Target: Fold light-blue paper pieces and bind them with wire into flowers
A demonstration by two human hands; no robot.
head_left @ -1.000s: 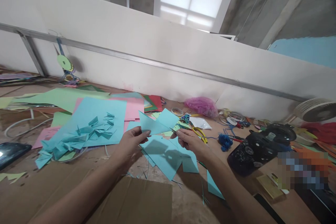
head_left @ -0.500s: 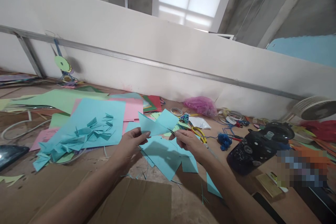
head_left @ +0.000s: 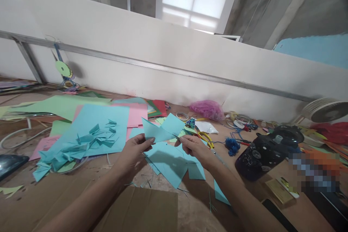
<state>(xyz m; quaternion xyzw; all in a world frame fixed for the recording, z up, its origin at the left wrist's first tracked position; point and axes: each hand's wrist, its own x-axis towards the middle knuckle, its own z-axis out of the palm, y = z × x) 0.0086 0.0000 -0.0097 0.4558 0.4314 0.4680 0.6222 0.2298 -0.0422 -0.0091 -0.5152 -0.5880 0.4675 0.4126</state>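
Between finger and thumb, my left hand (head_left: 139,149) pinches a creased piece of light blue paper (head_left: 152,131) in the air, its upper edge forming a V-shaped dip. My right hand (head_left: 193,148) is closed around a thin, dark, pointed tool (head_left: 176,137); its tip lies against the paper's right part, and its exact kind is hidden by the fingers. Below both hands, light blue paper sheets (head_left: 170,165) lie overlapping on the table. To the left, a heap of folded light blue paper pieces (head_left: 95,136) rests on a larger blue sheet (head_left: 89,114).
Yellow-handled scissors (head_left: 208,140) lie just beyond my right hand. Blue yarn (head_left: 232,146) and a dark jug (head_left: 259,157) stand farther right. Behind are a pink plastic bag (head_left: 207,109) and a fan (head_left: 327,110). Cardboard (head_left: 152,208) lies in front.
Both hands keep their grips, with only a slight shift of the paper and tool tip. The whole view has moved a little.
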